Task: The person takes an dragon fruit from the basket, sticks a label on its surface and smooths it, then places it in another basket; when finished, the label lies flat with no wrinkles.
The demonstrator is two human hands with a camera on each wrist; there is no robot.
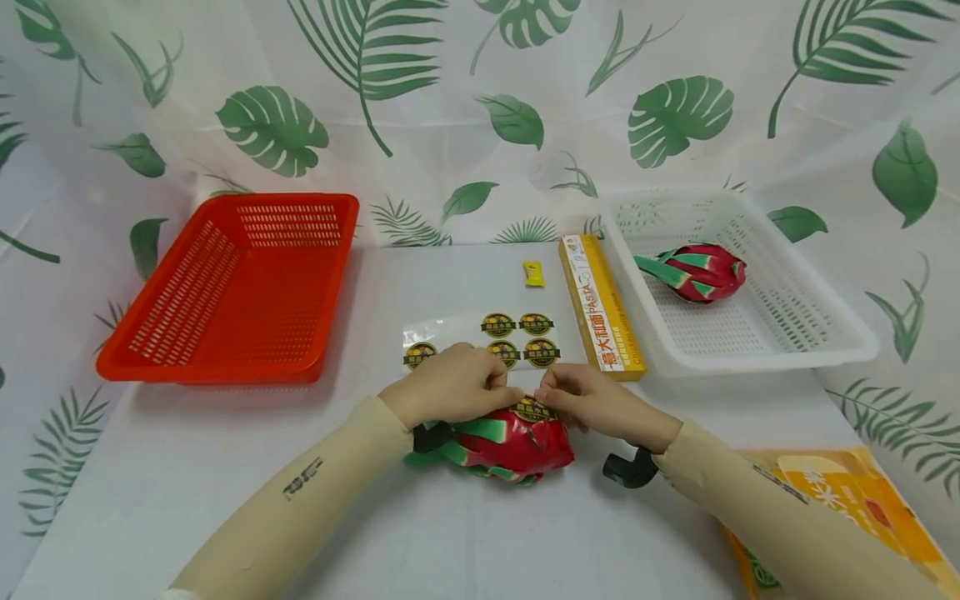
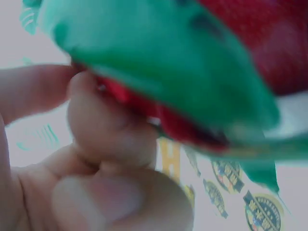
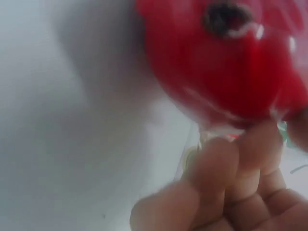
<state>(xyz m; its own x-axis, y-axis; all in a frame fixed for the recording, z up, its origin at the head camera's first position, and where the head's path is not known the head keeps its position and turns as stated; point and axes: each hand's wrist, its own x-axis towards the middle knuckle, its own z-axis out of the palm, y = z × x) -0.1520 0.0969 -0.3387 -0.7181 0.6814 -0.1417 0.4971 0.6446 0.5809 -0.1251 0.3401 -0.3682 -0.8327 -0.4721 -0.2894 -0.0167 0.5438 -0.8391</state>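
Note:
A red dragon fruit [image 1: 517, 450] with green scales lies low in the middle of the table. My left hand [image 1: 457, 387] grips its far upper side, fingers curled, the thumb running along the top. A round black-and-gold sticker [image 1: 532, 408] sits on the fruit's upper side, between the two thumbs. My right hand [image 1: 600, 404] holds the fruit's right end with bent fingers, its thumb tip at the sticker's edge. In the right wrist view, curled fingers [image 3: 216, 163] meet the red skin. Just beyond the hands is a clear sheet [image 1: 453, 327] bearing several similar stickers.
A red basket [image 1: 225, 371] stands at the left. At the right, a white basket [image 1: 765, 362] contains another dragon fruit [image 1: 705, 273]. A pasta box [image 1: 600, 308] lies beside it, near a small yellow wrapped candy [image 1: 533, 274]. An orange packet [image 1: 847, 492] lies under the right forearm.

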